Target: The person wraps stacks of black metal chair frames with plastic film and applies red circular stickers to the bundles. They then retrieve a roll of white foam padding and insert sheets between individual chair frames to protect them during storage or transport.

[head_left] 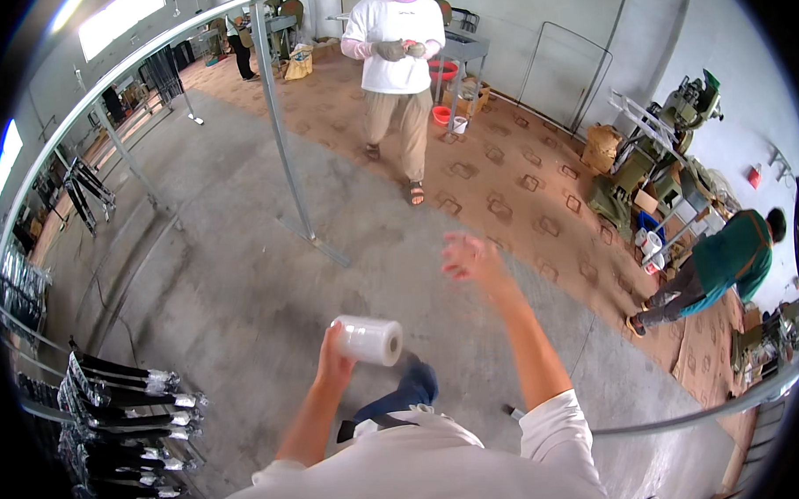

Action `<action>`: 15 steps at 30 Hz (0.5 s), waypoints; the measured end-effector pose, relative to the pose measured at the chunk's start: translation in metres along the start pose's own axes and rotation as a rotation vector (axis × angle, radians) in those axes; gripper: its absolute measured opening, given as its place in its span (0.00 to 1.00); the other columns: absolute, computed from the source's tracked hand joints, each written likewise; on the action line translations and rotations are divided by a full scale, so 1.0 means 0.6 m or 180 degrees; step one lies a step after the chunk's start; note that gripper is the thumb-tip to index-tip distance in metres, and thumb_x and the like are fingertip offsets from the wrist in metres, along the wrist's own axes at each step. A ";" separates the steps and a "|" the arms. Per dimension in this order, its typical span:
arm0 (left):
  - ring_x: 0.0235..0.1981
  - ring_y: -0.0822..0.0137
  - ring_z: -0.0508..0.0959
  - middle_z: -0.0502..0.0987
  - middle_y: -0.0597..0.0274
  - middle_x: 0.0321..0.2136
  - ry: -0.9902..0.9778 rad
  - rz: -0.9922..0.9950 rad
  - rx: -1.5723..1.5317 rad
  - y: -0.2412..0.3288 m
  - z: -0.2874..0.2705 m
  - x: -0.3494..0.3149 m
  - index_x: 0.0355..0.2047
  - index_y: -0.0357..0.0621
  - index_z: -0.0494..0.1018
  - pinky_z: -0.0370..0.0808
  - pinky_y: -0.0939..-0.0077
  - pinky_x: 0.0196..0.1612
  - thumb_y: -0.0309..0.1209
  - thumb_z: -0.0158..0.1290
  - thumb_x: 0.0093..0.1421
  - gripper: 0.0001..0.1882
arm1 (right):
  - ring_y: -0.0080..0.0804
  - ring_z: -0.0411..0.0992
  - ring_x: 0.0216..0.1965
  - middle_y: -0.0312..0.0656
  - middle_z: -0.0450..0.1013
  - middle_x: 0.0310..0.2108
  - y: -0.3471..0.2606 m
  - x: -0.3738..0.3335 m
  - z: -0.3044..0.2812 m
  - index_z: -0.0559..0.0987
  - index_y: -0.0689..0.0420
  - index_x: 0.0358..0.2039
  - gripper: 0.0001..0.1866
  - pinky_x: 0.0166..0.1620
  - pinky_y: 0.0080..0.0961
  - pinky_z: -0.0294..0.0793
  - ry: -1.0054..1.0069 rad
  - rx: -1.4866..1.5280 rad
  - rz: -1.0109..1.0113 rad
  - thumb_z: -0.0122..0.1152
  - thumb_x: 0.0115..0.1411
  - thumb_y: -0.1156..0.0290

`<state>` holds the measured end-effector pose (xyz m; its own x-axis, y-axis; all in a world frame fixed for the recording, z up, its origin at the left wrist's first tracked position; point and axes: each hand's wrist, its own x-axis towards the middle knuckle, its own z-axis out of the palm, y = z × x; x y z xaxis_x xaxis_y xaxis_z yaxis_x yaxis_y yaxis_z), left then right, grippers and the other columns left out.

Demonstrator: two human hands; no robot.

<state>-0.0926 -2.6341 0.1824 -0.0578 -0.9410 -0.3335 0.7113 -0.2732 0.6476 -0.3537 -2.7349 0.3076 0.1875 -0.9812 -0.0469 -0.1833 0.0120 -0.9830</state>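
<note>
A roll of clear stretch film (366,340) lies sideways in the grip of my left hand (334,350), in front of my body. My left fingers wrap round its left end, and the core hole faces right. My right hand (472,259) is raised ahead and to the right, over the concrete floor. Its fingers are apart and slightly smeared by motion, with nothing visible in them. The roll and my right hand do not touch.
Black parts wrapped in film (133,417) hang at the lower left. A metal rail frame (276,122) stands ahead on the left. One person (397,56) with gloves faces me; another (725,260) bends by machines (689,107) at right. A curved rail (687,418) crosses the lower right.
</note>
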 end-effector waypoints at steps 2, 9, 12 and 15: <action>0.44 0.63 0.70 0.70 0.58 0.39 0.0283 -0.0051 -0.0115 0.002 0.003 0.049 0.44 0.40 0.63 0.65 0.68 0.48 0.44 0.47 0.54 0.23 | 0.23 0.70 0.28 0.39 0.71 0.31 -0.017 0.119 -0.021 0.69 0.59 0.43 0.17 0.29 0.21 0.71 0.0277 0.0410 -0.0013 0.52 0.57 0.64; 0.40 0.65 0.71 0.72 0.60 0.36 0.0980 0.0414 0.0162 -0.035 0.039 0.174 0.40 0.41 0.67 0.67 0.71 0.43 0.45 0.49 0.51 0.23 | 0.32 0.70 0.30 0.43 0.71 0.30 -0.025 0.482 -0.056 0.71 0.61 0.39 0.16 0.32 0.25 0.70 0.0835 -0.0842 -0.0719 0.56 0.48 0.71; 0.39 0.66 0.71 0.72 0.61 0.35 0.1297 0.0688 0.0149 -0.015 0.055 0.180 0.39 0.40 0.68 0.66 0.72 0.43 0.44 0.49 0.50 0.22 | 0.47 0.67 0.40 0.50 0.70 0.35 -0.020 0.615 -0.037 0.69 0.61 0.41 0.20 0.44 0.36 0.66 0.1083 -0.1644 -0.1845 0.57 0.44 0.72; 0.39 0.68 0.71 0.72 0.62 0.34 0.1743 0.0994 -0.0092 0.004 0.067 0.175 0.37 0.41 0.69 0.65 0.74 0.44 0.42 0.50 0.50 0.19 | 0.50 0.60 0.47 0.53 0.64 0.42 -0.023 0.716 -0.016 0.65 0.60 0.45 0.28 0.50 0.40 0.60 0.1032 -0.2288 -0.2691 0.61 0.41 0.70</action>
<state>-0.1253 -2.7413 0.1764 0.5172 -0.7347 -0.4391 0.6557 0.0105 0.7549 -0.2796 -3.1585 0.3029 0.2749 -0.6282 0.7278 -0.6438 -0.6825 -0.3460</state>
